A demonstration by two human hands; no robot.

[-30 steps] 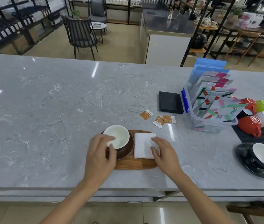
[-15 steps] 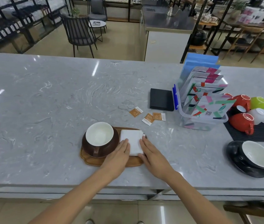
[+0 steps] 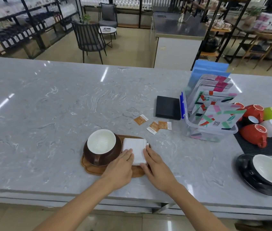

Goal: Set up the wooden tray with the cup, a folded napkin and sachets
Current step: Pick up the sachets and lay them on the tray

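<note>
Counter point(image 3: 48, 114): grey marble, carries everything; both hands work at its near edge.
Wooden tray point(image 3: 92, 170): directly under the hands, long side across, so cup and napkin sit side by side.
Cup point(image 3: 101, 144): brown, white inside, on its saucer, just left of the left hand; handle faces the person.
Napkin point(image 3: 136, 145): white, folded, between the two hands, right of the cup.
Left hand point(image 3: 121, 165): flat, fingers together, pressing the napkin's left edge, likely squaring it.
Right hand point(image 3: 157, 167): flat, fingers along the napkin's right edge, nothing pinched.
Sachets point(image 3: 158, 126): three, orange, beyond the right hand, off the tray; judged the remaining step.
</note>
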